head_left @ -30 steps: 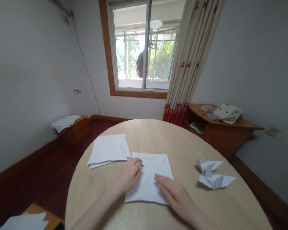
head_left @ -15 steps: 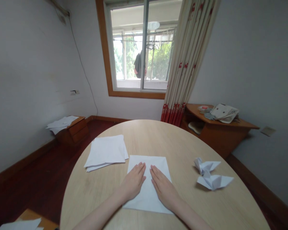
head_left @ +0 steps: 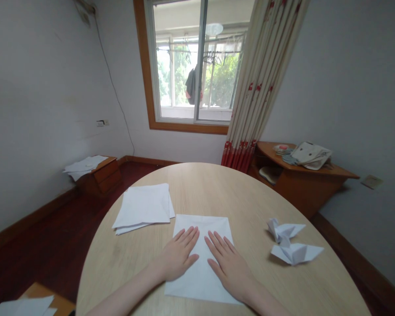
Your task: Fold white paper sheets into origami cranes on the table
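A white sheet of paper (head_left: pixel 202 281) lies unfolded on the round wooden table (head_left: pixel 217 188), close in front of me. My left hand (head_left: pixel 181 254) rests palm down on its left half, fingers stretched out and thumb apart. On the right half, my right hand (head_left: pixel 228 263) lies flat in the same way, its fingers slightly spread. A strip of the sheet shows between the two hands. To the right are two folded paper birds (head_left: pixel 296 253), touching or nearly touching each other. A stack of white paper (head_left: pixel 143 204) sits at the left, just beyond my left hand.
A small wooden cabinet (head_left: pixel 107 175) with papers on top stands by the left wall. At the right wall is a corner desk (head_left: pixel 303 184) bearing a cloth bag (head_left: pixel 311 154). A curtain (head_left: pixel 260 87) hangs beside the window (head_left: pixel 194 66). More papers (head_left: pixel 26 306) lie at lower left.
Both hands have turned flatter and their fingers and thumbs have spread apart on the sheet. The view has shifted slightly; the paper stack and folded birds stay in place.
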{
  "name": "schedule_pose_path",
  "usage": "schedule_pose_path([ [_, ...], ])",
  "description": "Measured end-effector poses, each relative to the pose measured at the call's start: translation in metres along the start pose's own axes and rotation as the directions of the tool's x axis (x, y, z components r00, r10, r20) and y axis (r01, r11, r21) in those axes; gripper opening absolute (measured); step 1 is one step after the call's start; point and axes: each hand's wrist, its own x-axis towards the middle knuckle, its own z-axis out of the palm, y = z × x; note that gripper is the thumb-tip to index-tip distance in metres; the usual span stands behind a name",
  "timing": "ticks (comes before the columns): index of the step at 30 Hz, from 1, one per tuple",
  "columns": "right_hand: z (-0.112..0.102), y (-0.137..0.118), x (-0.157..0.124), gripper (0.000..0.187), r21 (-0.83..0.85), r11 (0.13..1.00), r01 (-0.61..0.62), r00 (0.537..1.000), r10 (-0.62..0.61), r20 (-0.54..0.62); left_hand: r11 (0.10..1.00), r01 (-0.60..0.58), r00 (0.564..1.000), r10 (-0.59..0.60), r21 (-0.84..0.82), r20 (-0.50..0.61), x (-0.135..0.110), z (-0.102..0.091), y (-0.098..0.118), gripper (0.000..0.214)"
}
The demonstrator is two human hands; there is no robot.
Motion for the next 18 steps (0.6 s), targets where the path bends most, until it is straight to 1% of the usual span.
schedule_pose_path([
  [3, -0.0022, 0.0012, -0.0038, 0.054, -0.009, 0.999, -0.036, 0.999, 0.036, 0.008, 1.000, -0.022, 0.999, 0.023, -0.011, 0.041, -0.0039, -0.0051, -0.0027, 0.058],
  [6, -0.0043, 0.0003, -0.0044, 0.055, -0.021, 0.999, -0.050, 0.999, 0.051, 0.019, 0.999, -0.030, 0.998, 0.031, -0.015, 0.046, -0.0057, -0.0065, -0.0034, 0.059],
  [8, -0.0050, -0.0004, -0.0041, 0.055, -0.029, 0.998, -0.050, 0.998, 0.051, 0.032, 1.000, -0.021, 0.999, 0.022, -0.015, 0.029, -0.0062, -0.0053, -0.0025, 0.059],
  [11, -0.0047, -0.0002, -0.0039, 0.055, -0.028, 0.999, -0.045, 0.999, 0.045, 0.024, 1.000, -0.007, 1.000, 0.007, -0.027, -0.026, -0.0070, -0.0030, 0.0002, 0.058],
  [14, -0.0040, 0.0004, -0.0038, 0.055, -0.023, 0.999, -0.044, 0.999, 0.044, 0.009, 0.996, -0.037, 0.998, 0.033, -0.086, -0.047, -0.0077, -0.0023, 0.0031, 0.052],
  [18, -0.0054, -0.0002, -0.0027, 0.056, -0.014, 0.998, -0.060, 0.998, 0.060, 0.025, 0.973, -0.072, 0.997, 0.069, -0.220, -0.019, -0.0077, -0.0025, 0.0025, 0.047],
])
